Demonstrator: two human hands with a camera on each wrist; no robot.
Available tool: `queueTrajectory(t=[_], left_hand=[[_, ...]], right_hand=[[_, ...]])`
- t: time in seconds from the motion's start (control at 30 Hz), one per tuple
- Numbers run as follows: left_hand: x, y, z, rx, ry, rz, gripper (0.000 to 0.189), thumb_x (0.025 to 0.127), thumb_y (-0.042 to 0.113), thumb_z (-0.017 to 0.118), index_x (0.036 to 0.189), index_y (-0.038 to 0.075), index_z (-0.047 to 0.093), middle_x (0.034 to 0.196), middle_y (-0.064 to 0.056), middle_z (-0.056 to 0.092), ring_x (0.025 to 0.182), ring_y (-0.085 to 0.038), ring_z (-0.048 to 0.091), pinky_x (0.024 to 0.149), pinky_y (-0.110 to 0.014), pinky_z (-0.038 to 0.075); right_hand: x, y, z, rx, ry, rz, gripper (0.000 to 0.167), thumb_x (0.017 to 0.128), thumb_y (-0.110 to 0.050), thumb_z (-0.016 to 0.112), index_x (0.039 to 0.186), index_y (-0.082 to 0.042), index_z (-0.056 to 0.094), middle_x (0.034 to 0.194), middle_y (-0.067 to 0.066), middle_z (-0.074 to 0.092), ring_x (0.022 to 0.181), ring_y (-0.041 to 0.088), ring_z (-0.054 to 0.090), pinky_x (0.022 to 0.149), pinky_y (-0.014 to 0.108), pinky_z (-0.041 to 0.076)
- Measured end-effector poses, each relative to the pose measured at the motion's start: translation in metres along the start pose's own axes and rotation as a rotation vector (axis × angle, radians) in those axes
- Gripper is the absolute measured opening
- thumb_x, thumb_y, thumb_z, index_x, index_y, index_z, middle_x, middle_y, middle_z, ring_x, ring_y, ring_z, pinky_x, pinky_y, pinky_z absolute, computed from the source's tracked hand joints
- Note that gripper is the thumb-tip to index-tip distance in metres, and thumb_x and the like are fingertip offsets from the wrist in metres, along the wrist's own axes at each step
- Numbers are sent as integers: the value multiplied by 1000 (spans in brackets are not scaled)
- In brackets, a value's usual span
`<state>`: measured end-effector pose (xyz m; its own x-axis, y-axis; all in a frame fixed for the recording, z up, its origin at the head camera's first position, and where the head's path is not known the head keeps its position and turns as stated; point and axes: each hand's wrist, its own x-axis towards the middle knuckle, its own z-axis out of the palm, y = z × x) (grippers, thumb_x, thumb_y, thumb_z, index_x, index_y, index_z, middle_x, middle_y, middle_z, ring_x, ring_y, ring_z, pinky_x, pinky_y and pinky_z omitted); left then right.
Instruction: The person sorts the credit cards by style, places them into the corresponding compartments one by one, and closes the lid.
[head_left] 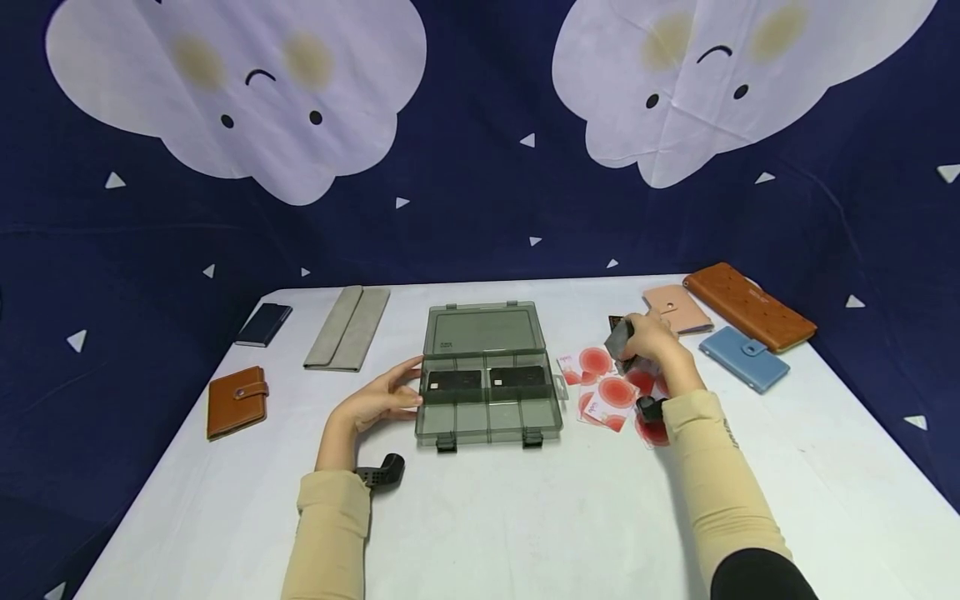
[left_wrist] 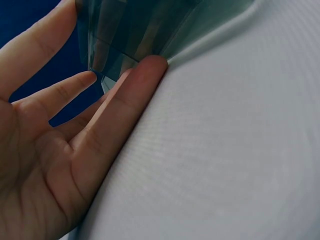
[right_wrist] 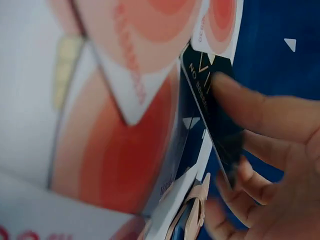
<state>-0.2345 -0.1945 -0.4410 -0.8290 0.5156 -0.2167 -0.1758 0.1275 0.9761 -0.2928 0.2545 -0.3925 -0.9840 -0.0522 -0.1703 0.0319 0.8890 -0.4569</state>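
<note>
- Backdrop [head_left: 472,133]: dark blue cloth, pale clouds and small triangles, behind the table
- Table [head_left: 487,517]: white-covered, all items resting on it
- Case [head_left: 525,421]: translucent grey-green, table centre, lid [head_left: 483,332] folded back away from the person, two clasps at the near edge
- Left hand [head_left: 382,398]: fingers spread and mostly straight, touching the case's left side
- Right hand [head_left: 651,337]: thumb and fingers pinching the held card [right_wrist: 206,107], above the far part of the card spread; hand and wrist hide some of that spread
- Long brown wallet [head_left: 750,308]: far right, quilted
- Grey wallet [head_left: 348,327]: lying flat, left of the case
- Blue wallet [head_left: 742,358]: near side of the long brown wallet, snapped tab
- Strapped brown wallet [head_left: 236,404]: left edge of the table
- Pink holder [head_left: 686,308]: just beyond the right hand, partly covered by it
- Dark booklet [head_left: 262,323]: far left, beyond the strapped brown wallet
- Red-and-white cards [head_left: 615,392]: overlapping, right of the case
- Two dark cards [head_left: 454,381]: one in each far compartment of the case
</note>
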Motion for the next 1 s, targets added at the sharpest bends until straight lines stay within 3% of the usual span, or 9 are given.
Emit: queueTrajectory(t=[0.1,0.23,0.47,0.67,0.87,1.0], left_hand=[[0,1,0,2,2,-3,83,85,0,61,149,10,10,149,-22,12,87,-8,55,90,-43,48],[0,0,-1,7,-3,2,83,85,1,61,149,10,10,149,-22,12,87,-8,56,90,-43,48],[1,0,-1,21,-9,2,84,85,4,63,149,11,9,149,-22,10,89,-9,55,91,-44,48],[1,0,-1,14,-8,1,83,85,2,62,149,11,10,149,-22,11,89,-9,55,91,-45,48],[0,0,-1,-5,-11,2,82,85,0,60,149,10,9,149,-22,11,87,-8,55,91,-45,48],[0,-1,-1,-5,-7,1,82,85,0,60,149,10,9,149,-22,11,87,-8,55,91,-45,48]], right_hand=[[2,0,0,78,72,-45,59,74,-4,68,126,9,44,123,39,36,108,49,39,91,57,37],[3,-1,1,176,172,-74,47,81,1,59,126,7,44,123,36,44,107,46,45,92,54,38],[-1,-14,-3,231,342,-90,48,84,2,54,131,0,43,129,33,44,109,45,46,89,56,38],[-9,-37,-7,289,336,-154,51,85,2,56,134,-4,43,128,31,46,101,41,49,87,54,39],[-15,-64,-2,390,300,-196,45,84,0,58,129,-6,50,107,27,56,91,35,54,82,46,43],[-18,-81,4,454,266,-250,40,86,-3,57,125,-6,52,104,25,58,91,32,56,80,42,45]])
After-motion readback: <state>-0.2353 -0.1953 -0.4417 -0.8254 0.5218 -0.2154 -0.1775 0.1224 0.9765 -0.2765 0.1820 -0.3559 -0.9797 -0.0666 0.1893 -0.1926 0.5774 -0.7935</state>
